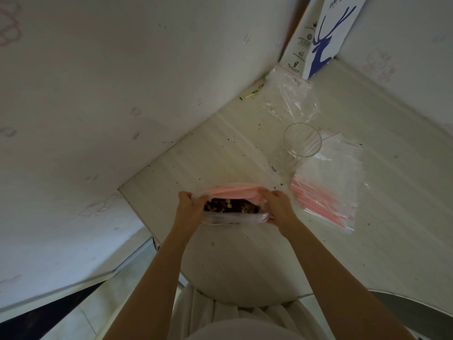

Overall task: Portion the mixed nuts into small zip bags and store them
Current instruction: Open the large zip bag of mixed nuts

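A white carton (323,33) printed with a blue deer stands in the far corner; its lettering is too small and cut off to read. The clear drinking glass (300,143) carries a small dark label near its base, also unreadable. Both hands hold a large clear zip bag (232,204) with a pink seal strip over the pale, crumb-speckled table (220,148). The left hand (190,207) pinches the bag's left end and the right hand (279,204) its right end, spreading the mouth wide. Dark brown and tan mixed nuts (230,206) lie inside, between the two grips. A flat stack of small zip bags (328,182) with red seal lines lies right of the hands, touching the glass. A crumpled clear bag (289,94) sits beyond.
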